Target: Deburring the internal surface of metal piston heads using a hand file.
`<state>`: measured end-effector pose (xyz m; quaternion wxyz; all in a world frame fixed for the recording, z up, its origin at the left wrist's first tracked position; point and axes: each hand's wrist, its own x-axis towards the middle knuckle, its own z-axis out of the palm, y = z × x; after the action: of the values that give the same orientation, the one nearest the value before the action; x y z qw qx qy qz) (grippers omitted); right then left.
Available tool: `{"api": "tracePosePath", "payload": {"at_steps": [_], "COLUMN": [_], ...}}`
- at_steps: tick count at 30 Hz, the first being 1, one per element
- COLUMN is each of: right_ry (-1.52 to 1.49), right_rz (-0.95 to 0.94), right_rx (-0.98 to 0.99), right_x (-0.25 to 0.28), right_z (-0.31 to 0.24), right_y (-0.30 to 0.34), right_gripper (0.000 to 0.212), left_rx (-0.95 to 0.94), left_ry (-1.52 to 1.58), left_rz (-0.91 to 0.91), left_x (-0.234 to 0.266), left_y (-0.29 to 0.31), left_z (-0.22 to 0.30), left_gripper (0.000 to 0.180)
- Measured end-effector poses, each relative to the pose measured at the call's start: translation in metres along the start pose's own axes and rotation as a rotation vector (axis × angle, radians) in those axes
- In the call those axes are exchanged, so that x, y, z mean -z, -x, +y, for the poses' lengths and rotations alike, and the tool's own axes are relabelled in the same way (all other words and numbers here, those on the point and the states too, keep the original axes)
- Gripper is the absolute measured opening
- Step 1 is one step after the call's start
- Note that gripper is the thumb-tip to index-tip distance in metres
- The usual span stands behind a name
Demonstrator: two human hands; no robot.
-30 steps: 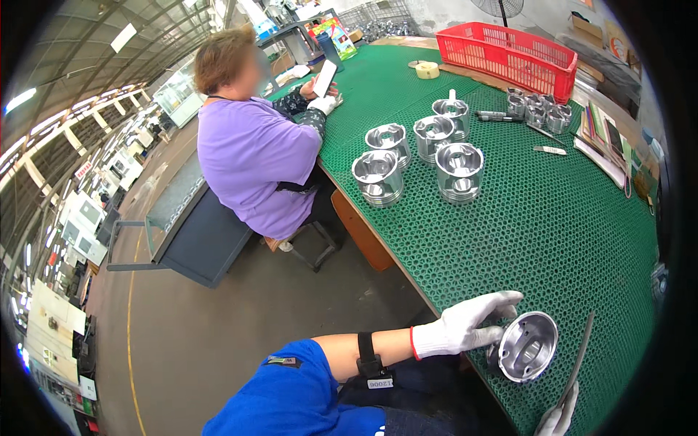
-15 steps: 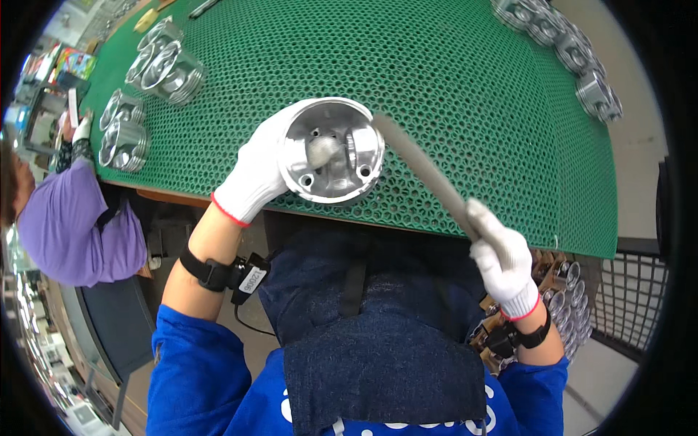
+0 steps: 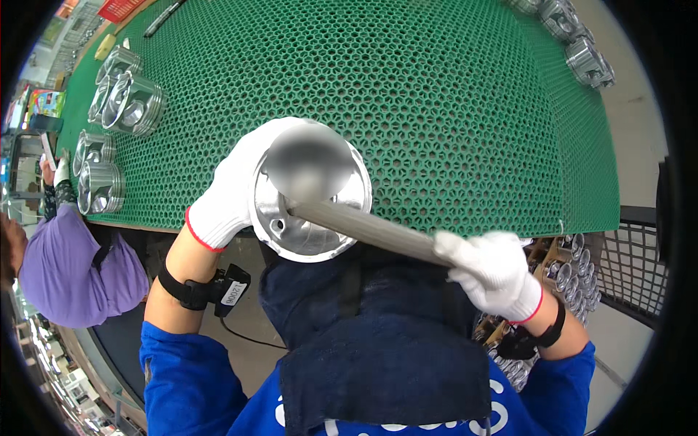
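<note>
A silver metal piston (image 3: 262,211), its hollow side facing up, is in my left hand (image 3: 231,178). The gloved fingers wrap round its left and far side. A dark, blurred patch hides much of its inside. My right hand (image 3: 494,272), also in a white knitted glove with a red cuff, closes round one end of a long grey file-like bar (image 3: 371,229). The bar's other end lies over the piston's opening, near a round hole in it. Whether the bar touches the metal I cannot tell.
Green perforated matting (image 3: 407,94) covers the table. Several pistons stand at the left (image 3: 134,105) and far right (image 3: 587,62). More pistons (image 3: 571,272) fill boxes below at the right. A person in purple (image 3: 76,265) works at the left. A red basket (image 3: 120,9) stands far left.
My right hand has moved slightly down, swinging the bar's far end from the piston's right rim to over its opening. My left hand and the piston have shifted left and nearer in view.
</note>
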<state>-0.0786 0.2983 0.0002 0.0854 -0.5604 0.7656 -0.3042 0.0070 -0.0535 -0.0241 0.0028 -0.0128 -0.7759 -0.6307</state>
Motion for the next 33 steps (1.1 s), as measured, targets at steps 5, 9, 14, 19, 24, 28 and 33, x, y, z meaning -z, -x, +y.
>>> {"api": "tracePosePath", "payload": {"at_steps": [5,9,14,19,24,28,33], "right_ry": [-0.196,-0.016,-0.124,-0.101,-0.073,-0.19,0.142], "right_rz": [0.231,-0.066,-0.036,-0.169,-0.008,0.252,0.332], "right_rx": [0.084,-0.039,-0.044,0.015,-0.042,0.078,-0.247], "right_x": [-0.028,0.009,0.003,0.016,0.0,-0.022,0.017], "right_z": [0.001,-0.001,-0.005,0.001,0.0,0.015,0.044], "right_y": [-0.088,-0.02,-0.103,-0.045,-0.071,-0.125,-0.084], "right_gripper": [0.053,0.052,0.059,0.068,0.052,0.044,0.046], "left_rx": [0.284,-0.057,0.172,-0.007,-0.067,0.021,-0.257], "left_ry": [0.322,0.157,0.19,0.128,-0.036,-0.318,-0.381], "left_rz": [-0.073,-0.069,-0.127,-0.127,-0.164,-0.095,0.141], "left_x": [0.01,-0.003,-0.003,0.002,-0.01,-0.002,-0.011], "left_y": [-0.005,-0.016,-0.017,-0.012,-0.025,-0.013,-0.007], "left_z": [0.001,0.022,0.031,0.015,0.025,0.045,0.047], "left_gripper": [0.053,0.047,0.044,0.044,0.041,0.05,0.055]}}
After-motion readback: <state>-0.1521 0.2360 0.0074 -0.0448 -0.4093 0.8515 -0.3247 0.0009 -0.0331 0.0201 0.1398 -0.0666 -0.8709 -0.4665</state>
